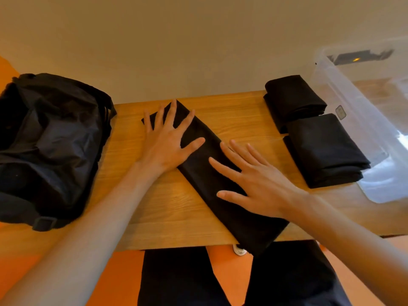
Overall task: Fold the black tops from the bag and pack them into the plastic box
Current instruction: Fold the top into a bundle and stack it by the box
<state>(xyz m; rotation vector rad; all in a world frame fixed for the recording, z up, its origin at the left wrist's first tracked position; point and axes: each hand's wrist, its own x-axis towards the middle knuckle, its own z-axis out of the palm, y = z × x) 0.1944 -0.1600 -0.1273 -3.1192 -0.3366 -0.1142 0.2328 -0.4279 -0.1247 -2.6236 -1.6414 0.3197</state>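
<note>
On the counter the bag sits at my left, the long top slantwise before me, the far folded top and near folded top at right, beside the box.

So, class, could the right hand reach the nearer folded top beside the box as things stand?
Probably yes. The right hand is open over the long top, holding nothing, and only bare table separates it from the nearer folded top. Nothing stands between them.

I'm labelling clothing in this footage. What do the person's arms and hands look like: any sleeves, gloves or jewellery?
The left hand and right hand wear no gloves, rings or watch. No sleeves show anywhere up to the frame edge.
</note>
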